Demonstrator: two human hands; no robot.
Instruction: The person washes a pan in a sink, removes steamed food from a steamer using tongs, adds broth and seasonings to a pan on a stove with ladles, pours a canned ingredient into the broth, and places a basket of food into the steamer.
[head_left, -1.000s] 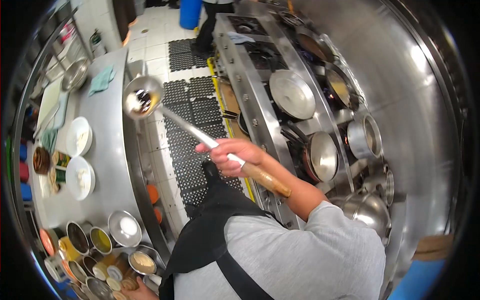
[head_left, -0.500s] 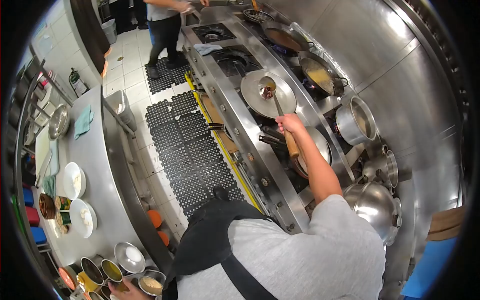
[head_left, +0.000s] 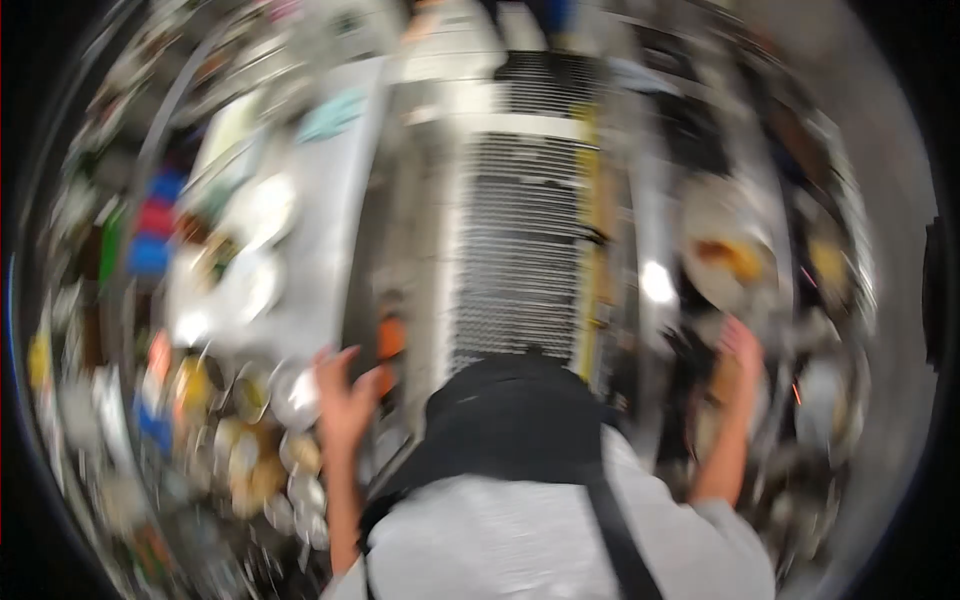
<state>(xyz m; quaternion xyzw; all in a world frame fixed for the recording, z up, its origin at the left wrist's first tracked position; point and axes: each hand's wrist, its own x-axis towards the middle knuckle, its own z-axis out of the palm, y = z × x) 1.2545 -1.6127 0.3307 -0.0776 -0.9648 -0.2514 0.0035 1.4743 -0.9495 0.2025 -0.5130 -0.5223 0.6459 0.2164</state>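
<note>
The whole view is smeared by motion. My right hand (head_left: pixel 742 348) is over the stove, closed around a ladle whose wooden handle (head_left: pixel 721 380) shows below it. Ahead of that hand sits a wide pan (head_left: pixel 700 205) with an orange-brown patch of food (head_left: pixel 735 258) in it; the ladle's bowl is too blurred to make out. On the other side, my left hand (head_left: pixel 347 400) is at the counter's edge with thumb and fingers apart and nothing visible in it. A metal bowl (head_left: pixel 295 392) is just left of its fingertips, among several containers.
White bowls (head_left: pixel 255 285) and a teal cloth (head_left: pixel 332 115) lie on the steel counter (head_left: pixel 325 215) at left. A black mat (head_left: pixel 520 230) runs along the aisle. More pans, one with yellowish contents (head_left: pixel 828 262), stand at the stove's back.
The view has swung left and blurred. My left hand has come up from among the containers to the counter edge. An orange-brown patch now spreads in the pan by my right hand.
</note>
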